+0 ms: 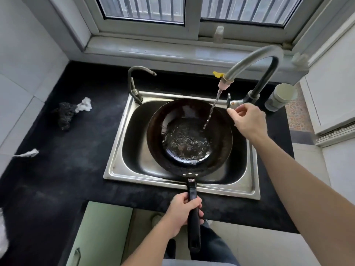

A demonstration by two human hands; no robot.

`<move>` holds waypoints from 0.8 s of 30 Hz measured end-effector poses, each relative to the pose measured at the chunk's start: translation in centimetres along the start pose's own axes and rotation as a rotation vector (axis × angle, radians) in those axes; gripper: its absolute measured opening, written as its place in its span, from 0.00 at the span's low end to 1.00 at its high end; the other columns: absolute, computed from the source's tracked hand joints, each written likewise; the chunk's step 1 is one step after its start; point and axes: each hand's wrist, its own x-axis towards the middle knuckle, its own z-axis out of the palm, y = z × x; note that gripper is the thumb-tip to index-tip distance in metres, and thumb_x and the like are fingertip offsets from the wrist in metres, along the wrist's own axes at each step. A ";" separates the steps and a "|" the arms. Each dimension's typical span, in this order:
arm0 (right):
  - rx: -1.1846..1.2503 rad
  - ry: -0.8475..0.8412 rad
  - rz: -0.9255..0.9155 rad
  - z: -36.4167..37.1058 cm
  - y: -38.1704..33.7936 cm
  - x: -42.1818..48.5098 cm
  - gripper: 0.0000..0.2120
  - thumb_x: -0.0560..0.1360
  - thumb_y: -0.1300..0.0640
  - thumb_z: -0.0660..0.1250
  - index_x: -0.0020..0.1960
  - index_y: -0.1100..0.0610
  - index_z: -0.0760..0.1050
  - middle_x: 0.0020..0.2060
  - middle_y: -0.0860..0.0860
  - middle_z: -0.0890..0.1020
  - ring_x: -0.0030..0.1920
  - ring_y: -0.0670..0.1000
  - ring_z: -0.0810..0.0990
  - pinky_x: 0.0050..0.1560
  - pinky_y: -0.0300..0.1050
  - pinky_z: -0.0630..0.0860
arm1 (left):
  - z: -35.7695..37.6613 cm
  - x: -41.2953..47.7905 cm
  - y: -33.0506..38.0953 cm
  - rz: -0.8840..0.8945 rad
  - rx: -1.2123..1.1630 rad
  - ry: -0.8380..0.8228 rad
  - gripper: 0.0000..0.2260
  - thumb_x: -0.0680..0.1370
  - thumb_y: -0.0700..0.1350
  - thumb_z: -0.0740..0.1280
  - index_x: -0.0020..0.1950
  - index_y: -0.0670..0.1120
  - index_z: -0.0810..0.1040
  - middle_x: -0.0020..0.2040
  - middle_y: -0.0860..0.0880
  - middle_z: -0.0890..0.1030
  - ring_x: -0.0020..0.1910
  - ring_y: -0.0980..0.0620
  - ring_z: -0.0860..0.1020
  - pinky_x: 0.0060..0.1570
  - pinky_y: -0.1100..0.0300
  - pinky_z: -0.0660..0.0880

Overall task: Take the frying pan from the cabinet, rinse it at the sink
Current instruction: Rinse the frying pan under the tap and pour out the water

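My left hand (183, 212) grips the frying pan (189, 135), which lies in the sink (251, 169) under the running tap (255, 60) with its handle (192, 191) pointing straight back at me, while my right hand (247, 121), nearer the tap, is at its lever (228, 100), whether holding it I cannot tell.

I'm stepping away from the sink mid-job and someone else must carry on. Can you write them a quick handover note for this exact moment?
Left hand: grips the handle.
Right hand: holds nothing, fingers loosely curled beside the tap lever.
Pan: held over the sink under the tap; water runs into it and pools in the bottom.
Done: pan fetched, rinsing started.
Left: probably swirl, tip the water out, shut off the tap.
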 end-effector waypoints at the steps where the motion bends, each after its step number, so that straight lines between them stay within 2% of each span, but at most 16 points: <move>1: -0.012 0.026 -0.007 0.3 -0.6 1.1 0.20 0.69 0.34 0.67 0.47 0.50 0.79 0.40 0.47 0.84 0.43 0.54 0.84 0.50 0.53 0.81 | 0.1 0.0 0.0 0.000 0.000 0.005 0.05 0.79 0.38 0.68 0.52 0.37 0.76 0.40 0.44 0.78 0.37 0.47 0.80 0.44 0.45 0.82; 6: -0.122 0.092 -0.068 1.4 -2.4 4.2 0.20 0.69 0.37 0.70 0.45 0.54 0.75 0.41 0.52 0.83 0.46 0.57 0.82 0.48 0.55 0.80 | 0.4 -0.2 0.1 0.011 0.005 0.033 0.05 0.79 0.38 0.67 0.52 0.37 0.76 0.40 0.45 0.78 0.36 0.49 0.79 0.41 0.47 0.82; 10: -0.137 0.149 -0.023 1.0 -1.8 4.9 0.19 0.70 0.38 0.69 0.42 0.54 0.75 0.40 0.53 0.82 0.45 0.59 0.82 0.45 0.54 0.79 | 0.4 -0.3 0.2 0.007 0.008 0.040 0.06 0.79 0.38 0.67 0.53 0.37 0.76 0.40 0.44 0.79 0.36 0.48 0.80 0.41 0.47 0.81; 15: -0.159 0.207 -0.016 -0.1 -1.0 5.5 0.20 0.73 0.37 0.66 0.42 0.56 0.75 0.40 0.55 0.82 0.47 0.61 0.81 0.43 0.49 0.71 | 0.4 -0.2 0.4 -0.005 0.032 0.047 0.09 0.79 0.38 0.67 0.56 0.34 0.76 0.41 0.44 0.79 0.36 0.48 0.80 0.43 0.46 0.82; 18: -0.145 0.196 -0.004 -0.1 -1.2 5.4 0.19 0.74 0.38 0.66 0.42 0.56 0.76 0.41 0.55 0.82 0.47 0.60 0.81 0.43 0.48 0.70 | 0.4 -0.3 0.4 -0.005 0.031 0.054 0.10 0.79 0.38 0.67 0.57 0.33 0.75 0.41 0.43 0.79 0.37 0.48 0.80 0.43 0.45 0.83; 20: -0.139 0.134 -0.001 -0.1 -1.5 5.4 0.18 0.75 0.40 0.66 0.44 0.56 0.76 0.42 0.56 0.83 0.46 0.59 0.82 0.42 0.46 0.71 | 0.4 -0.3 0.4 -0.008 0.030 0.054 0.11 0.79 0.39 0.67 0.57 0.33 0.75 0.42 0.43 0.79 0.37 0.48 0.80 0.44 0.44 0.83; 24: -0.072 -0.168 0.012 -1.5 -1.5 4.6 0.14 0.74 0.45 0.70 0.49 0.55 0.74 0.44 0.55 0.82 0.33 0.52 0.85 0.35 0.45 0.81 | 0.1 0.0 1.0 -0.067 0.025 0.026 0.11 0.79 0.38 0.68 0.58 0.34 0.76 0.43 0.43 0.80 0.38 0.47 0.81 0.46 0.45 0.83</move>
